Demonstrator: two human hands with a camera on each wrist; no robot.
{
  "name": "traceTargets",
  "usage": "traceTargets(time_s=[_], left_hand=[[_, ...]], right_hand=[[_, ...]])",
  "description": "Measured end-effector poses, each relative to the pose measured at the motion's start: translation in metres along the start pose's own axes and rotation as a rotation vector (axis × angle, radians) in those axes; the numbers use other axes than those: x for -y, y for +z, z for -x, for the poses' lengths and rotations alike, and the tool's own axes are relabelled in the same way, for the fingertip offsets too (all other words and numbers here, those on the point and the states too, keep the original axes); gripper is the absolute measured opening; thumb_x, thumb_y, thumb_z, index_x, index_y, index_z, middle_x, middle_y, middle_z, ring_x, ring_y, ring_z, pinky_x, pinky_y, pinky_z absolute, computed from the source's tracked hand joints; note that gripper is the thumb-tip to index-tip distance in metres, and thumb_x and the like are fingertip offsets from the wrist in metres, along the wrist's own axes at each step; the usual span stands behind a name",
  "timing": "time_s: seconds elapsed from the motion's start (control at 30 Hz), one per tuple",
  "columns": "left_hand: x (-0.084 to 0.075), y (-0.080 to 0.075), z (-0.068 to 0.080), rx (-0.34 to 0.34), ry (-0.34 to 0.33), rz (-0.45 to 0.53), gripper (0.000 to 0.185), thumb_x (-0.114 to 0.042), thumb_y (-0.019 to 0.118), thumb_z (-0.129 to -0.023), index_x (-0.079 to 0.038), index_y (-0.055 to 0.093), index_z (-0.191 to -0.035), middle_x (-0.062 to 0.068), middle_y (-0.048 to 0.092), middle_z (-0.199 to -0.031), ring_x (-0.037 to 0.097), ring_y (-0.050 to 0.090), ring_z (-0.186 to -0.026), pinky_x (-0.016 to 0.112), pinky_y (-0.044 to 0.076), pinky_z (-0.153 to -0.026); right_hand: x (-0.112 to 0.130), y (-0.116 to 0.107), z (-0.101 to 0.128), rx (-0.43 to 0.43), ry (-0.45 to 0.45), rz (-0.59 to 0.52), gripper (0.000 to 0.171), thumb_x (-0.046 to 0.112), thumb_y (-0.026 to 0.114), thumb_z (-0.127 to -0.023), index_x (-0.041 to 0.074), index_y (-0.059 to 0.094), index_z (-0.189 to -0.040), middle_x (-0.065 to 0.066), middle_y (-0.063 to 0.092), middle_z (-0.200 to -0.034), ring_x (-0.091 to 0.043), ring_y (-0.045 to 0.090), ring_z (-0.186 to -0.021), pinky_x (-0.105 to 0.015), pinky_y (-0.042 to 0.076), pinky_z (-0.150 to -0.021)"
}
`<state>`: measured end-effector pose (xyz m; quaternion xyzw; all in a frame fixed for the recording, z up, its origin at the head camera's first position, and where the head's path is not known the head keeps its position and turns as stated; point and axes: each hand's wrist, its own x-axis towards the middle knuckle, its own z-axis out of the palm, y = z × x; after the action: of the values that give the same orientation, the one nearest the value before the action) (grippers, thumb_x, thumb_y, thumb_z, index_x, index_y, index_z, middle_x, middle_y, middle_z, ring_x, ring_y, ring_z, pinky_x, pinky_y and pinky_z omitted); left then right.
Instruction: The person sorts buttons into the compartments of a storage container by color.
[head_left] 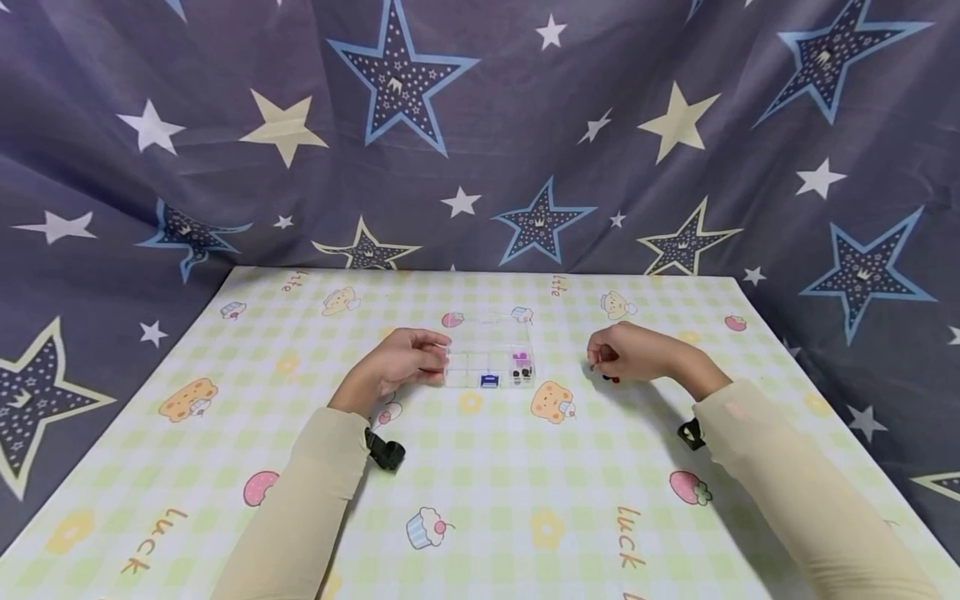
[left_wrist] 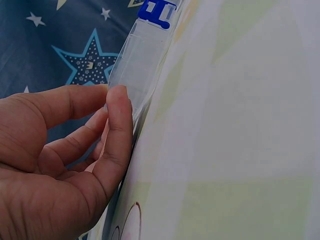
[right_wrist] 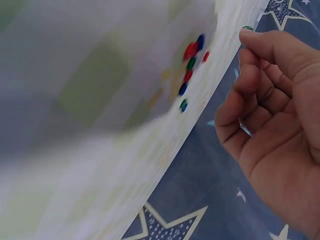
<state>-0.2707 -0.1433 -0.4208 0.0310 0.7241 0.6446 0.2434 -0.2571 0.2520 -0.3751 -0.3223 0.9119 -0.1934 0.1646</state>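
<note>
In the head view a clear plastic compartment box (head_left: 467,377) lies on the table with its see-through lid (head_left: 498,330) raised at the back. My left hand (head_left: 408,358) grips the box's left end; the left wrist view shows thumb and fingers (left_wrist: 119,107) pinching it. A blue clasp (left_wrist: 159,12) sits on the box's front. Purple pieces (head_left: 521,359) and black pieces (head_left: 521,374) fill right-hand compartments. To the right, my right hand (head_left: 626,350) pinches a small green piece (right_wrist: 247,28) at the thumb tip. Small red, blue and green pieces (right_wrist: 188,76) lie beside it.
A checked, printed tablecloth (head_left: 480,458) covers the table. Behind it hangs a dark cloth with stars (head_left: 480,167). Both wrists carry black straps (head_left: 386,452).
</note>
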Motion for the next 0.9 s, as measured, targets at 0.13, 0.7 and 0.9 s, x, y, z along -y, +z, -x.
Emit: traceTargets(time_s=[0.13,0.7,0.9], left_hand=[[0.000,0.000,0.001,0.002,0.007,-0.007,0.046,0.003,0.063,-0.099,0.001,0.053,-0.145,0.011,0.059,-0.111,0.021,0.067,-0.087,0.032,0.063,-0.080],[0.000,0.001,0.000,0.008,0.006,-0.002,0.046,0.004,0.063,-0.099,0.000,0.053,-0.144,0.011,0.059,-0.109,0.021,0.068,-0.086,0.032,0.063,-0.080],[0.000,-0.001,0.000,0.010,0.012,-0.001,0.047,0.004,0.063,-0.099,0.001,0.053,-0.144,0.011,0.060,-0.109,0.021,0.068,-0.087,0.033,0.063,-0.080]], right_hand=[[0.010,0.000,-0.013,-0.010,-0.025,0.009,0.004,0.005,0.065,-0.099,0.006,0.067,-0.096,-0.003,0.060,-0.070,-0.014,0.056,-0.054,-0.028,0.048,-0.061],[0.028,0.003,-0.061,-0.110,-0.120,0.062,0.008,0.004,0.070,-0.095,0.010,0.068,-0.090,0.005,0.056,-0.069,-0.009,0.046,-0.063,-0.028,0.044,-0.064],[0.036,0.004,-0.072,-0.122,-0.120,0.040,0.010,0.003,0.069,-0.095,0.011,0.068,-0.088,0.004,0.056,-0.069,-0.010,0.047,-0.064,-0.028,0.044,-0.064]])
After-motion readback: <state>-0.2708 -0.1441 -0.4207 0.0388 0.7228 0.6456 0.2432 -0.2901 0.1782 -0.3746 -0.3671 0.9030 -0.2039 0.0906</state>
